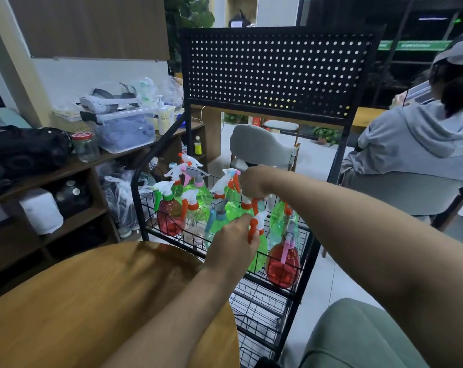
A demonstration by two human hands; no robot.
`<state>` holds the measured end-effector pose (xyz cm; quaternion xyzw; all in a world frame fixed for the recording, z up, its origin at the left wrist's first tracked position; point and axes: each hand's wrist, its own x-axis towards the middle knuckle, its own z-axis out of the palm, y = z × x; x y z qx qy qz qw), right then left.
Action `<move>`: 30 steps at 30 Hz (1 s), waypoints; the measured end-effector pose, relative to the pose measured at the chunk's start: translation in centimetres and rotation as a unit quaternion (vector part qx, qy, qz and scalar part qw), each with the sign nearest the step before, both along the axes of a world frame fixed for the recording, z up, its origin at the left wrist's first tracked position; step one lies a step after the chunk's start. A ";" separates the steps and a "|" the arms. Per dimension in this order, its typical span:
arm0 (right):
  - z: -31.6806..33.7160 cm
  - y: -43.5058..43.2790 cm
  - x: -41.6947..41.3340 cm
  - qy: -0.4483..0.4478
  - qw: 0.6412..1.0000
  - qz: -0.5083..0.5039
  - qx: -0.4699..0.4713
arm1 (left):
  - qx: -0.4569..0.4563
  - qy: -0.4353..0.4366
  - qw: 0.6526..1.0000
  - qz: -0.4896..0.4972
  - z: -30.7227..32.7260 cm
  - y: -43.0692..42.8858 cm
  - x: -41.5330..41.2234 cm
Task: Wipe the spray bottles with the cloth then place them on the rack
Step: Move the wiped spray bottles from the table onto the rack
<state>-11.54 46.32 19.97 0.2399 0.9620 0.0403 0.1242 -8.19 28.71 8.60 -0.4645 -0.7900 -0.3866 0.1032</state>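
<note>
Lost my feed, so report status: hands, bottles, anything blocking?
Left hand grips green bottle by its trigger. Right hand grips orange-collared sprayer behind it. Rack crowded, tight fit.

An office-like workroom: cluttered wooden shelving, a headset, storage bins, chairs.

Head-worn wide-angle view, facing forward-down over table edge toward rack, near.
</note>
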 end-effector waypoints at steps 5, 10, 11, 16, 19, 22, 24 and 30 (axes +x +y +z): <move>-1.0 -0.7 -0.2 0.079 0.993 -0.047 -0.071 | -0.002 -0.025 0.999 0.020 0.7 -0.1 -0.2; -1.1 -0.2 -0.4 0.117 0.978 -0.086 -0.153 | -0.024 -0.043 0.999 0.024 1.4 -0.5 -0.3; -0.9 0.1 -0.4 0.116 0.978 -0.083 -0.151 | -0.025 -0.045 0.998 0.025 1.5 -0.7 -0.3; 1.8 1.6 1.5 0.147 0.986 0.024 -0.074 | 0.003 -0.051 0.999 0.016 2.4 -2.5 -1.1; 1.9 2.5 3.0 0.081 0.986 0.100 -0.103 | 0.056 0.030 0.998 0.024 2.7 -3.3 -2.9; 0.5 3.0 2.9 0.050 0.986 0.125 -0.101 | 0.018 0.060 0.996 0.056 2.7 -3.0 -5.1; -0.2 2.9 2.4 0.069 0.985 0.133 -0.080 | -0.019 0.003 0.998 0.054 2.8 -2.5 -5.9; -0.4 2.8 1.3 0.078 0.985 0.132 -0.079 | -0.016 -0.015 0.997 0.069 2.2 -2.4 -6.2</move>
